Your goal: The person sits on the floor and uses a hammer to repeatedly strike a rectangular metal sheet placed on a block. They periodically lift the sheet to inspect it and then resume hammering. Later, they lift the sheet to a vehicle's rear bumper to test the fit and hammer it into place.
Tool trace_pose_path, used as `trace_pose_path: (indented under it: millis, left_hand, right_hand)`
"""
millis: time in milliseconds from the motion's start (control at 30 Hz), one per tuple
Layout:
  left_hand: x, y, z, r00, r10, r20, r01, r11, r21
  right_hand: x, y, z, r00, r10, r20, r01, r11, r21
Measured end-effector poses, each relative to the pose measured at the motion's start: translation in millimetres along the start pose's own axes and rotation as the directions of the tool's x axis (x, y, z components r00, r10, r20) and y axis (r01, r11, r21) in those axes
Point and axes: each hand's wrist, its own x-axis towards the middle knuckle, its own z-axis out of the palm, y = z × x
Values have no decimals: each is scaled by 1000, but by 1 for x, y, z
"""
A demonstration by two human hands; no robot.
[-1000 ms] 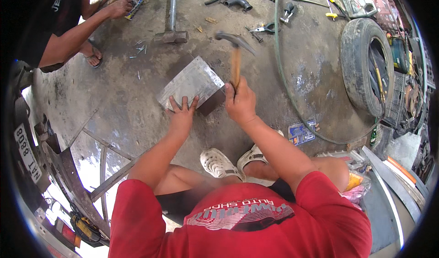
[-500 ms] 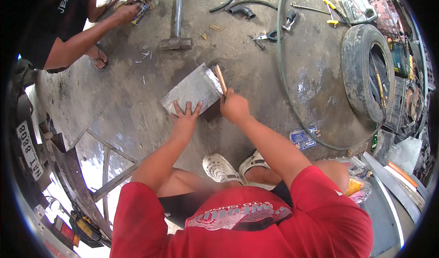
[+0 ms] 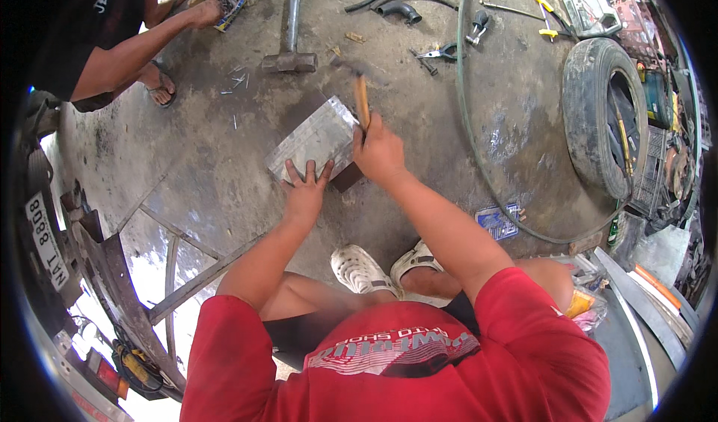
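Note:
My right hand (image 3: 380,149) is closed round the wooden handle of a hammer (image 3: 362,102). The hammer's dark head is raised above the floor and smeared by motion. A grey sheet of metal (image 3: 318,134) lies slantwise, on top of a dark flat piece (image 3: 348,176) that shows at its lower right edge. On the sheet's near edge my left hand (image 3: 305,191) rests with its fingers spread, pressing down and gripping nothing.
A sledgehammer (image 3: 290,63) lies beyond the sheet. Pliers (image 3: 441,52), a green hose (image 3: 465,108) and a tyre (image 3: 587,115) are to the right. A metal frame (image 3: 176,302) stands left. Another person's hand (image 3: 208,12) holds a small packet (image 3: 230,14) at the far left.
My right hand has lifted the hammer, its head swinging up and away from the sheet's edge. My left hand stays spread on the sheet. The other person's arms have shifted slightly.

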Motion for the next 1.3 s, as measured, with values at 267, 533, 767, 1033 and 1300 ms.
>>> trace_pose_path:
  millis: [267, 533, 767, 1033, 1300]
  left_hand:
    - [-3, 8, -4, 999, -14, -37, 14, 1000, 2]
    - [-8, 11, -15, 999, -47, -17, 48, 996, 77]
    - [-14, 15, -15, 998, -51, 32, 48, 995, 92]
    - [-46, -4, -13, 999, -9, 48, 5, 997, 79]
    - [-52, -61, 44, 994, 58, -91, -45, 990, 136]
  right_hand:
    - [-22, 25, 8, 1000, -24, -2, 24, 999, -45]
    - [-60, 39, 5, 998, 35, -42, -35, 999, -5]
    - [-64, 37, -9, 1000, -1, -25, 1, 1000, 2]
    - [-64, 38, -14, 994, -108, -30, 109, 993, 46]
    - [-51, 38, -11, 991, -135, 21, 134, 990, 44]
